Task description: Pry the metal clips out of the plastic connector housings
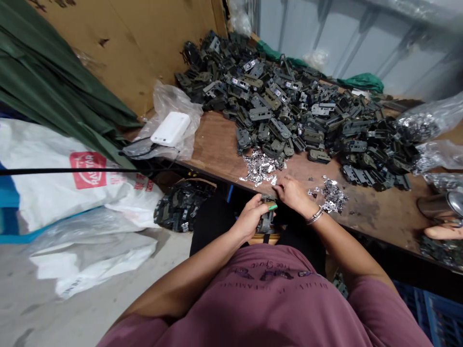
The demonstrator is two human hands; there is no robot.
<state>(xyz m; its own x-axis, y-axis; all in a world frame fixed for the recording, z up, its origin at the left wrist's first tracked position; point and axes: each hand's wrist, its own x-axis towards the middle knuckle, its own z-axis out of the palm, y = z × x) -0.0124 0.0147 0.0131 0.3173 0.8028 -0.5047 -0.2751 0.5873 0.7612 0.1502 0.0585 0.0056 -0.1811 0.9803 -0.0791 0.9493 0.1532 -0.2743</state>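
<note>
My left hand (pixel 250 218) is wrapped round a dark grey metal part (pixel 266 221) above my lap, with something green at the thumb. At the table's front edge, my right hand (pixel 291 193) has its fingers pressed together beside a pile of small shiny metal pieces (pixel 261 166); whatever its fingertips hold is too small to make out. Right of that wrist lies a second pile of small shiny pieces (pixel 333 196). Behind both piles a large heap of dark grey metal parts (pixel 275 101) covers the back of the table.
The brown table (pixel 213 140) bears a white box (pixel 170 128) on clear plastic at left. A metal cup (pixel 442 206) and another person's hand (pixel 444 233) are at right. White sacks (pixel 39 183) and a container of dark parts (pixel 183 205) stand left, below the table.
</note>
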